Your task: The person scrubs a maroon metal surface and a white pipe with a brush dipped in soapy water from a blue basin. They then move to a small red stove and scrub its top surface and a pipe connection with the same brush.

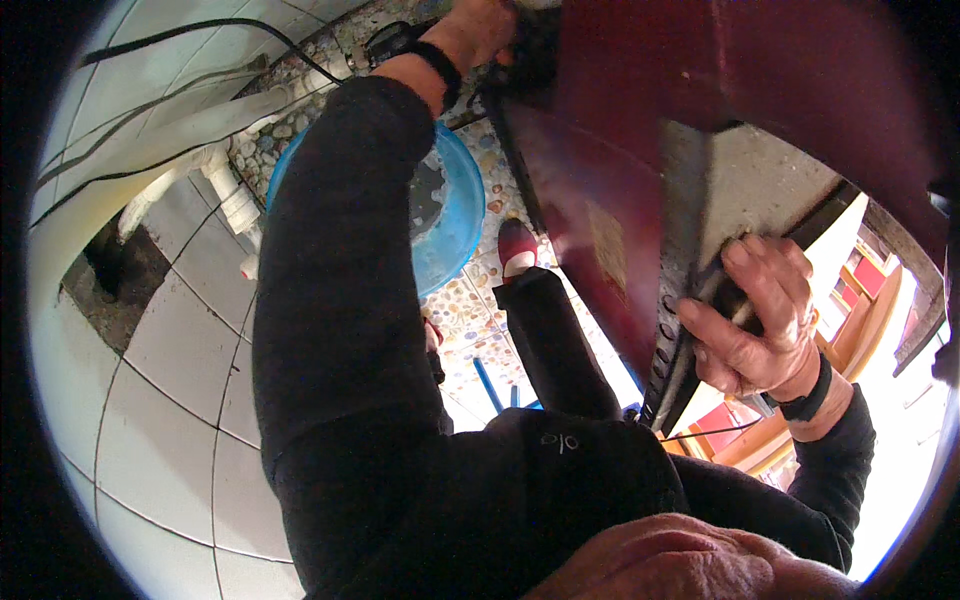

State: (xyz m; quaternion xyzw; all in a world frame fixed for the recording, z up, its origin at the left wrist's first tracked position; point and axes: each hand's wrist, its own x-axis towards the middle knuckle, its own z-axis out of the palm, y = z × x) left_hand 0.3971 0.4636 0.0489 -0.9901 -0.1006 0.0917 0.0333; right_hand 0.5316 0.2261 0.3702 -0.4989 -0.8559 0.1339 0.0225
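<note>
At the top edge of the view, my left hand [478, 28] reaches in beside a large dark red cabinet-like appliance [622, 82]. Its fingers are in shadow and partly cut off, so what they touch is unclear. My right hand [765, 315] has thumb and fingers curled around the dark lower edge of the appliance, over a dark part between them that I cannot make out. A grey perforated metal strip [664, 330] runs beside this hand. The appliance appears tilted, with a worn tan patch [607, 247] on its red side.
A blue plastic basin [469, 202] with whitish residue or suds stands on the pebble-patterned floor [457, 315], partly behind my left arm. White plastic pipes [232, 199] and black cables [225, 22] run along the tiled wall [165, 405]. Blue stool-like legs [487, 382] show near my shoe [517, 244].
</note>
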